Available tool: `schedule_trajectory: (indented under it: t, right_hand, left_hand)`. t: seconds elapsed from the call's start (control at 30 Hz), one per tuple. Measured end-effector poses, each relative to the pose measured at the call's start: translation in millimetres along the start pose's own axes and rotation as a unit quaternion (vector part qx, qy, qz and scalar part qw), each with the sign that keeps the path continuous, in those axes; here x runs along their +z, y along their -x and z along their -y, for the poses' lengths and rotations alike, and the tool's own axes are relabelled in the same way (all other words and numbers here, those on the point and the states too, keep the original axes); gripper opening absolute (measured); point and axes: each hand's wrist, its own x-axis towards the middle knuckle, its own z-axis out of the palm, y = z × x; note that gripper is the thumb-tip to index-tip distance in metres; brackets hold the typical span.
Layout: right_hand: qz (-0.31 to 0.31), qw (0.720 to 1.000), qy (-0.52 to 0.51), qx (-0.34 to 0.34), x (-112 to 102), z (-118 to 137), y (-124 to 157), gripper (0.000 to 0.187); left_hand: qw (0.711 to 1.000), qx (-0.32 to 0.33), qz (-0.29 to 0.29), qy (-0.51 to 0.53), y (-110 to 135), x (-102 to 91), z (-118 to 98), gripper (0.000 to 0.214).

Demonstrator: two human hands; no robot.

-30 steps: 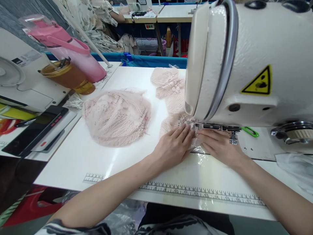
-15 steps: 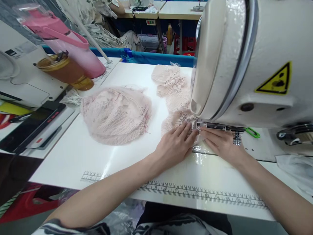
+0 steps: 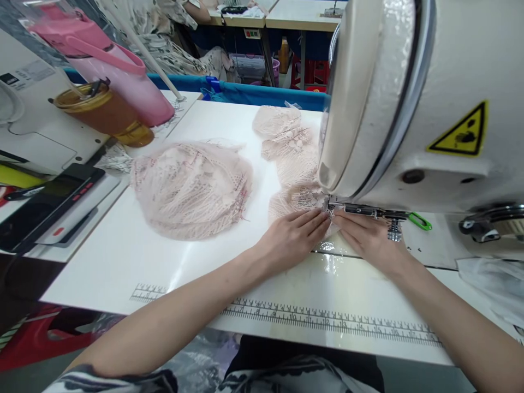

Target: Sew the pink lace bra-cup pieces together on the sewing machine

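Note:
Pale pink lace fabric [image 3: 297, 197] runs under the needle area of the sewing machine [image 3: 370, 109]. My left hand [image 3: 292, 237] lies flat on the near edge of this lace, its outstretched fingers side by side and their tips just short of the presser foot [image 3: 328, 203]. On the other side of the foot, my right hand [image 3: 370, 240] rests with fingers extended, touching the lace edge. Part of that hand is hidden behind the metal attachment [image 3: 364, 210]. A separate bundle of pink lace [image 3: 192, 191] with reddish thread ends lies to the left.
A pink bottle [image 3: 110, 65], a brown cup [image 3: 104, 112] and a black device [image 3: 53, 202] stand at left. Ruler markings [image 3: 327, 322] line the table's front edge. Green thread snips [image 3: 420, 221] lie right of the needle. Another person's patterned clothing [image 3: 164, 49] shows behind.
My left hand has slid slightly toward me, its fingers closer together, uncovering more lace by the foot. My right hand stays nearly in place. The view has shifted a little.

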Motion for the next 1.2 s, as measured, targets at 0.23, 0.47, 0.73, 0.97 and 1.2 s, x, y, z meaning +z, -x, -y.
schedule_trajectory:
  t: [0.23,0.47,0.73,0.97,1.2]
  right_hand:
    - [-0.01,0.997,-0.052,0.051,1,5,-2,0.017]
    - [0.006,1.0,-0.026,-0.005,5,8,-4,0.024]
    - [0.01,0.999,-0.005,-0.046,3,21,-5,0.014]
    - [-0.025,0.995,-0.047,-0.081,1,27,-4,0.011]
    - [-0.056,0.985,-0.037,-0.156,-6,33,-7,0.014]
  left_hand:
    - [1.0,0.008,0.003,0.021,1,-4.9,8,0.038]
    - [1.0,-0.015,0.01,0.024,2,-5.9,13,0.039]
    - [0.987,-0.158,-0.009,0.037,-4,-19.1,9,0.021]
    - [0.995,-0.059,-0.074,0.005,-5,-22.0,5,0.019]
    - [0.996,-0.033,-0.073,-0.031,-6,-23.3,3,0.025]
